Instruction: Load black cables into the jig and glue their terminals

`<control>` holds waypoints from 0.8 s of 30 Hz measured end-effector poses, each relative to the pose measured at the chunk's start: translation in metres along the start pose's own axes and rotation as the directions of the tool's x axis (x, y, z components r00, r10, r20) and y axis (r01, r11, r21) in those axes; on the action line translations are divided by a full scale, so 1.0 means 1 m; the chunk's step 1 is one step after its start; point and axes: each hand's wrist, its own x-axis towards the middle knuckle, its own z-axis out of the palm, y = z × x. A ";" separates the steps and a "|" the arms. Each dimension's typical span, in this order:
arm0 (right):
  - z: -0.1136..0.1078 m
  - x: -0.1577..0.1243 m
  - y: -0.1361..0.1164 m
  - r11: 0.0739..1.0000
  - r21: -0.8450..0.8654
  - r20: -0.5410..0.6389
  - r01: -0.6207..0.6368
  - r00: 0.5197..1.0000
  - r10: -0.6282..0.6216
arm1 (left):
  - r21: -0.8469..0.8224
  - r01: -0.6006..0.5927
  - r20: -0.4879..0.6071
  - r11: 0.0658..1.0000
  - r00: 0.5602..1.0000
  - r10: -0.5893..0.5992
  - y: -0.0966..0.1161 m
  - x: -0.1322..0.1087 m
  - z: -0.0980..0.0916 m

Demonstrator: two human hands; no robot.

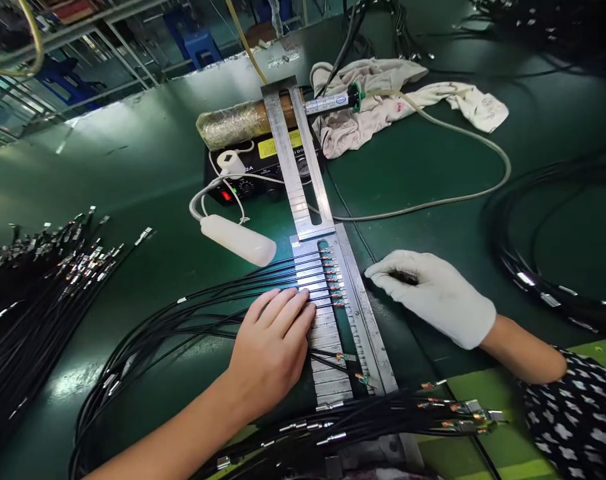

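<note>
My bare left hand [273, 350] lies palm down over the left edge of a slotted metal fixture [327, 327]. Its fingers are extended side by side on black cables [263, 272], the thumb out of sight. Several cable ends with small connectors [333, 273] sit in a row across the fixture's slots. Two lower cable ends [343, 357] lie looser and at a slant. To the right of the fixture, my white-gloved right hand [427, 290] is closed, thumb and fingers pinched together. What they may hold is hidden; a thin dark cord passes by the fingertips.
Behind the fixture stands a black control box [263, 180] with a wrapped roll [233, 123] and a syringe [333, 102] on top. A white lamp [239, 240] hangs left. Cable bundles lie left [47, 287], right [520, 260] and in front [363, 420]. A crumpled cloth [353, 127] lies behind.
</note>
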 end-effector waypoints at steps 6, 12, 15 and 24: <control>0.001 -0.002 0.002 0.998 -0.041 -0.034 0.037 0.999 -0.039 | 0.045 -0.090 -0.014 0.995 0.996 0.091 0.003 0.025 0.009; 0.001 -0.004 0.000 0.996 -0.069 -0.050 0.055 0.997 -0.059 | -0.090 -0.080 0.045 0.993 0.995 0.084 0.003 0.007 -0.008; 0.000 -0.005 0.000 0.996 -0.076 -0.042 0.046 0.998 -0.049 | -0.292 0.024 0.177 0.956 0.984 0.030 0.003 -0.012 -0.020; -0.001 -0.005 0.000 0.999 -0.033 -0.019 0.036 0.999 -0.037 | -0.609 0.503 0.482 0.614 0.849 -0.217 -0.004 -0.012 -0.032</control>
